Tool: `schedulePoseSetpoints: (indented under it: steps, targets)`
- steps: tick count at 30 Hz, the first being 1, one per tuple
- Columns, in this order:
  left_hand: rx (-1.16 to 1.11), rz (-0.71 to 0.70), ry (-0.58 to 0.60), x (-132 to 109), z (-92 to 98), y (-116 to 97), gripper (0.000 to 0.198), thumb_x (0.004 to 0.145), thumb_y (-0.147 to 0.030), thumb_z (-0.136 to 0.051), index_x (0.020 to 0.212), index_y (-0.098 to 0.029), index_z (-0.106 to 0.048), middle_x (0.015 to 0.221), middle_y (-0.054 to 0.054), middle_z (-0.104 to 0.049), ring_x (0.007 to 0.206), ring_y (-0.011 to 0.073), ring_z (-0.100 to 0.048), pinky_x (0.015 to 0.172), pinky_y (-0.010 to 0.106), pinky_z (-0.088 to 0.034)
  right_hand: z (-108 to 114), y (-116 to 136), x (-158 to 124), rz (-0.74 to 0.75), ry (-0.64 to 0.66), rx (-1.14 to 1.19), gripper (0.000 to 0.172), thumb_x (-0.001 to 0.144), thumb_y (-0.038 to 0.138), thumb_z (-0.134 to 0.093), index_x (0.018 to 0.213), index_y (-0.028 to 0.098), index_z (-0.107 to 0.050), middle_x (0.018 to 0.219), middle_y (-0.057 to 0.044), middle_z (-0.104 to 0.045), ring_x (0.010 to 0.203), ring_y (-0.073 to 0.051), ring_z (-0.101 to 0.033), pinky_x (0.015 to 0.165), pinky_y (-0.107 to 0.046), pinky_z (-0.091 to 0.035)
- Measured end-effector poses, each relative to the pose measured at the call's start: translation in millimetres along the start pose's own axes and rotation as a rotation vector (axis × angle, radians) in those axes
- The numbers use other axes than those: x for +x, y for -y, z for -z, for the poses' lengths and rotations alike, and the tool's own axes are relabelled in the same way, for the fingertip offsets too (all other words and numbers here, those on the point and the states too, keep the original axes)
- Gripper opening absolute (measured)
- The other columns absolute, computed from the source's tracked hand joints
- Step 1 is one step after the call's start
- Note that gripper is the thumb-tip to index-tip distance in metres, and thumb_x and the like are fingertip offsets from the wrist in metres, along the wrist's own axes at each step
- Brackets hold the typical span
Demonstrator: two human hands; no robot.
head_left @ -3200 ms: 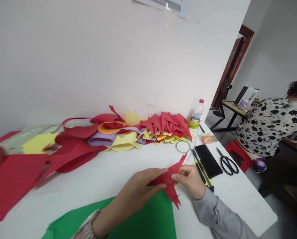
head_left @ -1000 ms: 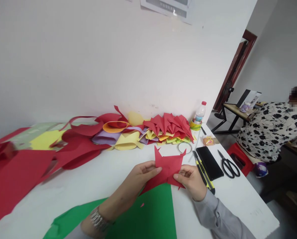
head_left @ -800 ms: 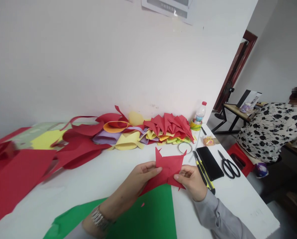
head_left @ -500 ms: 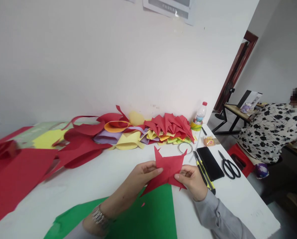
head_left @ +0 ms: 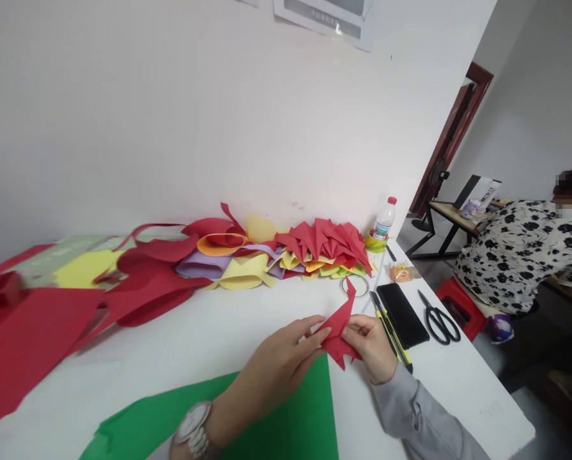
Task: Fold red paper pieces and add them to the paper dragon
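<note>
Pinching red paper (head_left: 339, 324) near green sheet (head_left: 305, 418), left hand (head_left: 283, 354) and right hand (head_left: 374, 350) have closed grip, perhaps steadying folds.

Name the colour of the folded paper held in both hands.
The folded paper is red; the head view, the only one, shows it.

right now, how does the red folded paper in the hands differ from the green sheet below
The red folded paper has creases and pointed tips, while the green sheet is spread mostly flat. The left hand and right hand hold the red folded paper; the green sheet lies on the white table. The red folded paper looks much smaller than the green sheet. Both look plain, without visible print.
</note>
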State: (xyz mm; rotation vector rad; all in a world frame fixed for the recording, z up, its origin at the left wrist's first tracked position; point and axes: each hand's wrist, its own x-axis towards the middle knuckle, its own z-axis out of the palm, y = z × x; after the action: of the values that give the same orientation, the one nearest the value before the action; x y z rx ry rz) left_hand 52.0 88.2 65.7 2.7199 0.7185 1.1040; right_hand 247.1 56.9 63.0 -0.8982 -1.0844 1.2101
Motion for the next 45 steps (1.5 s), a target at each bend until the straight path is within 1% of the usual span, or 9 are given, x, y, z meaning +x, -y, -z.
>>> schedulePoseSetpoints:
  steps: [9,13,16,22,27,32,36,41,45]
  targets:
    - [-0.551,0.308,0.084,19.2,15.7,-13.8,0.026,0.091,-0.023,-0.05,0.086,-0.021,-0.075,0.096,0.006,-0.074,0.088,0.0185,-0.068,0.077,0.028,-0.056,1.4,1.4,-0.9,-0.005,0.065,-0.042,0.024,0.067,0.038,-0.081,0.081,0.018,-0.077,0.068,-0.004,-0.073,0.062,-0.017,-0.066,0.067,-0.03,-0.054]
    - [-0.646,0.44,0.035,19.1,17.1,-13.8,0.015,0.084,-0.024,-0.06,0.082,-0.02,-0.074,0.089,0.005,-0.076,0.078,0.019,-0.069,0.066,0.027,-0.056,-0.4,5.8,-2.7,0.052,0.114,-0.117,0.02,0.072,0.037,-0.077,0.084,0.021,-0.078,0.076,-0.004,-0.075,0.073,-0.02,-0.068,0.075,-0.033,-0.053]
    - [-0.559,0.336,-0.058,17.3,18.5,-11.2,0.01,0.083,-0.019,-0.062,0.082,-0.021,-0.071,0.085,0.004,-0.076,0.077,0.0178,-0.069,0.065,0.026,-0.056,-0.2,11.8,-4.6,0.152,0.118,-0.261,0.019,0.078,0.036,-0.073,0.09,0.022,-0.077,0.09,-0.006,-0.075,0.09,-0.023,-0.067,0.089,-0.037,-0.048]
    - [-0.123,-0.122,-0.182,16.9,23.5,-10.1,0.018,0.087,-0.01,-0.055,0.097,-0.021,-0.064,0.088,0.004,-0.075,0.075,0.0156,-0.065,0.068,0.028,-0.052,4.7,16.4,-9.2,0.243,0.215,-0.254,0.035,0.084,0.046,-0.064,0.106,0.021,-0.072,0.116,-0.011,-0.066,0.111,-0.027,-0.059,0.101,-0.043,-0.041]
    - [0.103,-0.276,-0.156,19.6,29.4,-18.5,0.021,0.088,-0.005,-0.047,0.092,-0.02,-0.061,0.088,0.005,-0.075,0.073,0.0159,-0.062,0.067,0.03,-0.049,3.7,15.7,-10.8,0.385,0.082,-0.517,0.015,0.081,0.032,-0.071,0.094,0.025,-0.076,0.118,-0.009,-0.062,0.109,-0.025,-0.059,0.098,-0.041,-0.044]
    - [0.054,-0.259,-0.108,22.1,39.7,-23.7,0.026,0.081,-0.003,-0.05,0.099,-0.019,-0.06,0.094,0.007,-0.072,0.083,0.0185,-0.062,0.077,0.034,-0.05,4.4,11.7,-9.3,0.594,0.025,-0.626,0.016,0.078,0.023,-0.074,0.09,0.033,-0.077,0.121,-0.006,-0.057,0.112,-0.027,-0.054,0.096,-0.043,-0.042]
    - [0.106,-0.163,-0.183,20.3,42.2,-22.4,0.018,0.085,-0.009,-0.052,0.091,-0.021,-0.063,0.098,0.008,-0.07,0.09,0.0206,-0.06,0.079,0.035,-0.049,5.1,8.3,-9.5,0.701,0.041,-0.687,0.024,0.08,0.02,-0.07,0.096,0.036,-0.076,0.12,-0.006,-0.053,0.111,-0.027,-0.051,0.092,-0.043,-0.044]
    - [0.12,-0.161,-0.127,18.5,36.9,-18.5,0.015,0.086,-0.013,-0.053,0.089,-0.022,-0.065,0.103,0.009,-0.066,0.094,0.0214,-0.058,0.081,0.036,-0.049,3.8,5.6,-13.5,0.714,0.015,-0.733,0.02,0.082,0.023,-0.069,0.094,0.037,-0.076,0.118,-0.006,-0.052,0.11,-0.026,-0.049,0.092,-0.045,-0.044]
    - [0.172,-0.186,-0.216,17.8,30.1,-16.8,0.025,0.085,-0.003,-0.045,0.084,-0.021,-0.063,0.102,0.008,-0.068,0.094,0.0197,-0.06,0.082,0.036,-0.049,4.5,0.9,-16.2,0.73,-0.002,-0.761,0.021,0.082,0.023,-0.069,0.095,0.038,-0.075,0.116,-0.005,-0.052,0.11,-0.027,-0.049,0.093,-0.048,-0.043]
